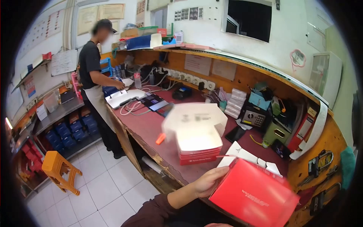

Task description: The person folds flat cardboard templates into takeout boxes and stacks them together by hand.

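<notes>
My left hand [211,181] is closed on the edge of a red box [251,196] with small pale print, held tilted at the lower right. White cardboard flaps [242,155] lie just behind it on the desk. Farther back, a stack of nested red boxes [200,157] stands on the dark red desktop, its top box open with a white inside. The white printed lid [194,117] of that box is raised and slightly blurred. My right hand does not show.
A person [94,75] stands at the desk's far left end. An orange marker-like object [160,139], a black phone [235,134], a keypad safe [253,117] and cables lie on the desk [143,128]. Padlocks [325,159] are at the right, an orange stool [60,166] on the floor.
</notes>
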Available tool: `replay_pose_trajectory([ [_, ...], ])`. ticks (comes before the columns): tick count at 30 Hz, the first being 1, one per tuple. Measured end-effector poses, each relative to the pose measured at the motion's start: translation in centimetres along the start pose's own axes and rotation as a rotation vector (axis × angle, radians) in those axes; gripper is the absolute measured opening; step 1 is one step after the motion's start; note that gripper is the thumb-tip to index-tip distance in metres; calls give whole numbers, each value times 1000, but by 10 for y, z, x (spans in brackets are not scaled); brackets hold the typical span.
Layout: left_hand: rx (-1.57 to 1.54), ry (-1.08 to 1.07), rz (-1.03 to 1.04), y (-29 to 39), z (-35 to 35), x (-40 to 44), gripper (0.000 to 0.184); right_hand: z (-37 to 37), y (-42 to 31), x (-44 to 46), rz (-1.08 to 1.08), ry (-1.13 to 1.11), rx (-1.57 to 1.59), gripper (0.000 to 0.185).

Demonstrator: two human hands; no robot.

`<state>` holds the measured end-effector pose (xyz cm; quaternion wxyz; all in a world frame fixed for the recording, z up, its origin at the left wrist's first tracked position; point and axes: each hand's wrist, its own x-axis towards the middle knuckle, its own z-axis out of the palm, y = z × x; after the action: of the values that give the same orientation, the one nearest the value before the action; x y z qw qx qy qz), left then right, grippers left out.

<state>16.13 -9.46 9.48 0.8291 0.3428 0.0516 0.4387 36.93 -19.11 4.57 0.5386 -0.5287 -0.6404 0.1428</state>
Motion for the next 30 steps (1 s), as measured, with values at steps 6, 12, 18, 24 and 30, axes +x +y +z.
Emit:
replay_pose_trajectory([
  [6, -111, -87, -214, -2, -53, 4, 46, -30, 5, -4, 212, -5, 220, 40],
  [12, 613, -75, -135, 7, -53, 1, 61, -47, 12, -2, 306, -18, 381, 42],
  [18, 526, -142, -153, 7, -52, 6, 63, -53, 23, -4, 335, 39, 587, 44],
  [24, -85, -619, 7, 7, -30, 9, 62, -18, -5, 11, 397, 507, 932, 44],
  [30, 197, -499, -270, -81, -38, 7, 51, 13, -26, 7, 136, 553, 863, 51],
])
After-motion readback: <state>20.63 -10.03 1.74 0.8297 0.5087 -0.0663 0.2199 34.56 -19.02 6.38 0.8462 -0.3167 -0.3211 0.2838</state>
